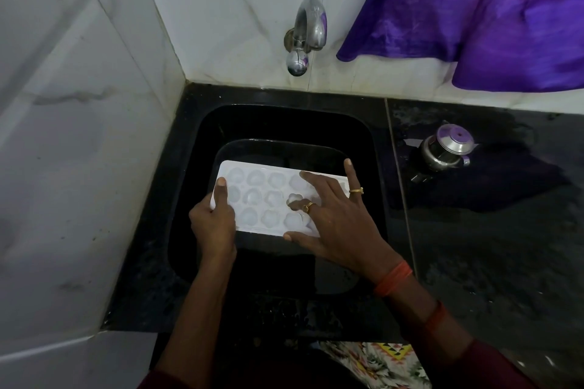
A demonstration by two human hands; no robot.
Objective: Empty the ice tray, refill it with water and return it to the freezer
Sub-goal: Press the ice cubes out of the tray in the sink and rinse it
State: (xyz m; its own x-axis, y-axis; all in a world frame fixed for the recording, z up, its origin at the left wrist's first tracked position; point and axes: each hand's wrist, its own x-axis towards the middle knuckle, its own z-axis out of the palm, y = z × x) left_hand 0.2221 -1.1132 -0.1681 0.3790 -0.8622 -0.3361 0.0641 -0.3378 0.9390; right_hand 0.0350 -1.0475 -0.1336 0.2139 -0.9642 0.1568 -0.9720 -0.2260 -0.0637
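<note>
Left hand grips ice tray; right hand presses.

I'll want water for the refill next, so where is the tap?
In the head view the tap juts from the white wall at top centre, behind the black sink and left of the purple cloth.

No legible text, label, brand or number observed: none on the white plastic ice tray, chrome wall tap or small steel lidded pot.

White plastic ice tray; shiny metal tap; glossy black sink.
</note>
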